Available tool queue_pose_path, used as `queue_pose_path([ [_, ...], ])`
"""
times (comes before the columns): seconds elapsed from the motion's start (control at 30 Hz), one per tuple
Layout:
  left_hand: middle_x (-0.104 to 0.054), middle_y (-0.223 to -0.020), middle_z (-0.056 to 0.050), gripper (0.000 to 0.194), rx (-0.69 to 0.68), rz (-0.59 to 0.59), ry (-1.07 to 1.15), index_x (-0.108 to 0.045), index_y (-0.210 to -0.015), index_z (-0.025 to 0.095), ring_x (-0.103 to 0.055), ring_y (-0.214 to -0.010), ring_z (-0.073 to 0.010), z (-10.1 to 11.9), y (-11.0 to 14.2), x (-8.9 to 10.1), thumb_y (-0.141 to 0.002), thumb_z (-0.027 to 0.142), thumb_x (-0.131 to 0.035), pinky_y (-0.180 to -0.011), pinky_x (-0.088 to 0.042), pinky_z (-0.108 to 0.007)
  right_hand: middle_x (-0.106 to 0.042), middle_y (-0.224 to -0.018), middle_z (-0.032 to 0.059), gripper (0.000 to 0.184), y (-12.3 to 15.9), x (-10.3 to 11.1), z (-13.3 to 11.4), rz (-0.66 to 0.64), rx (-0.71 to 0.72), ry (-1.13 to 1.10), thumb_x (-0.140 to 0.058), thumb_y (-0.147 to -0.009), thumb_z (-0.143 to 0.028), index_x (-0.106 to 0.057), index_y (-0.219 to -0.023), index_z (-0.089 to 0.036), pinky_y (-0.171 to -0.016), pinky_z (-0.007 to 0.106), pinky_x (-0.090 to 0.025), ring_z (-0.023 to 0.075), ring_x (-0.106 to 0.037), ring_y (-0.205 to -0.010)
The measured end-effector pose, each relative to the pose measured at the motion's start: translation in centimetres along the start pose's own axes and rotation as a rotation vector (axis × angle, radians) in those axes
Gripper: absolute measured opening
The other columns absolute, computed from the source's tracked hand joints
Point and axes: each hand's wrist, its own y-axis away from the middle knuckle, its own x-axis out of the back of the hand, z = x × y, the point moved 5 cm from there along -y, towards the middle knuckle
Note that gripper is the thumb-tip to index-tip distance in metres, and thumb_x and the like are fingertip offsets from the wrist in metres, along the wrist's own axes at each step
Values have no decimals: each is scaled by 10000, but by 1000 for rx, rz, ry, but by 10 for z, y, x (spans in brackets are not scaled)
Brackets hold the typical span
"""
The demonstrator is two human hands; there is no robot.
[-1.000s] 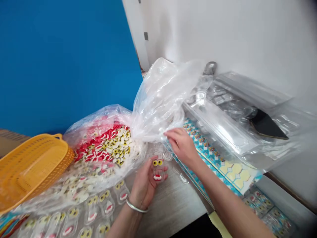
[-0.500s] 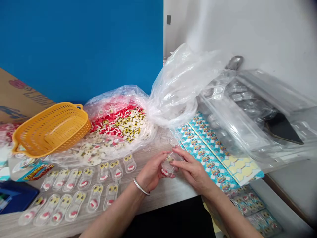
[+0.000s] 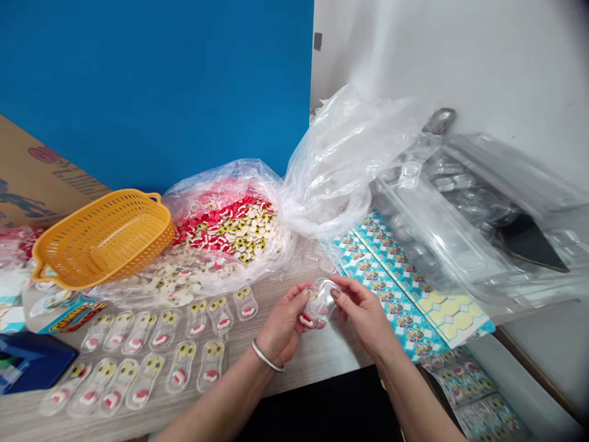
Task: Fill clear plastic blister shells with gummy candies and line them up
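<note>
**Fig.** Clear plastic blister point(image 3: 319, 302): thin, domed, smooth glossy walls, held in both hands above the table, w/ a red-and-white piece showing at its lower edge. L hand point(image 3: 283, 322): grasping the blister, fingers curled round its left side, thumb at its top; smooth round silver bangle point(image 3: 267, 357) on the wrist, down-left of the blister. R hand point(image 3: 365, 319): grasping from the right, fingertips point(image 3: 337, 294) pinched on the upper right edge; neither hand released.

Left of blister: rows of flat clear teardrop-shaped blisters point(image 3: 146, 380) w/ yellow eyes & red-white mouths, lying on a wood-grain table point(image 3: 313, 368). Farther left: crumpled thin clear poly bag point(image 3: 221, 184) of loose flat eye & mouth pieces, then orange perforated plastic basket point(image 3: 103, 239), oval w/ loop handles.

Right of blister: glossy printed card sheets point(image 3: 391, 276), blue w/ yellow scalloped panels, flat on the table. Farther right: rigid clear trays point(image 3: 451, 239) w/ moulded recesses. Behind blister: smooth blue panel point(image 3: 138, 92) & white wall point(image 3: 483, 61).
</note>
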Motion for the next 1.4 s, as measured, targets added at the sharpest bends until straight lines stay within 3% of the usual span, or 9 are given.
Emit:
queue_pose_path([
  [0.2,-667,-1120,-104,273,13,66,18,-598,-1155,154,-695,-716,-162,3,-5,4,-903,260,-606,-575,-568,-280,-693,-916,61,492,-26,48,-11,205,33,-31,-721,-810,-509,-685,-1190,-199,-527,275,-460,148,-584,-634],
  [0.37,-663,-1138,-105,282,6,52,-2,-603,-1158,169,-703,-749,-166,4,-2,2,-894,267,-620,-602,-576,-283,-630,-1246,154,545,-21,79,-46,585,204,523,-674,-820,-540,-657,-1233,-185,-708,379,-534,239,-637,-885],
  [0.53,-675,-1107,-106,325,38,-46,-25,-616,-1176,161,-695,-787,-181,0,-2,-3,-887,307,-641,-624,-577,-292,-679,-847,45,389,-13,18,-28,-5,40,235,-726,-794,-487,-635,-1028,-191,-651,315,-528,178,-634,-705],
  [0.6,-681,-1097,-120,365,65,-82,-27,-619,-1184,150,-692,-799,-194,-1,-2,-3,-912,393,-606,-623,-572,-298,-645,-760,8,330,-10,5,-20,-100,-21,114,-733,-796,-468,-633,-947,-192,-564,267,-481,143,-589,-625],
  [0.77,-680,-1097,-140,491,118,-137,-10,-635,-1183,140,-669,-821,-209,-1,2,0,-923,541,-524,-613,-550,-302,-639,-764,-4,219,-6,-6,-18,-221,20,128,-692,-859,-396,-681,-963,-203,-587,269,-472,133,-583,-626],
  [0.93,-688,-987,-69,565,60,-125,-125,-614,-1263,156,-616,-759,-161,-2,9,6,-712,179,-735,-654,-534,-293,-620,-846,15,132,3,-21,-21,-235,159,378,-656,-894,-323,-717,-949,-220,-635,284,-469,148,-588,-699],
  [1.13,-721,-1101,-63,1002,27,-143,-171,-129,-1605,300,-631,-744,-141,-11,22,34,-796,173,-707,-759,-521,-332,-663,-853,18,158,8,-41,-12,-258,105,454,-665,-876,-322,-709,-978,-210,-613,275,-439,143,-577,-677],
  [1.27,-468,-1549,-116,1008,-82,-137,-183,-28,-1599,355,-594,-1214,-227,-6,36,53,-858,270,-705,-988,-464,-356,-690,-827,20,199,10,-62,3,-304,12,276,-652,-876,-376,-707,-947,-198,-639,274,-464,158,-597,-712],
  [1.4,-331,-1628,-123,983,-153,-92,-234,15,-1597,347,-406,-1437,-267,0,44,68,-894,321,-672,-1071,-435,-392,-679,-769,11,261,9,-82,19,-316,-82,144,-624,-889,-439,-698,-910,-189,-619,271,-461,155,-580,-680],
])
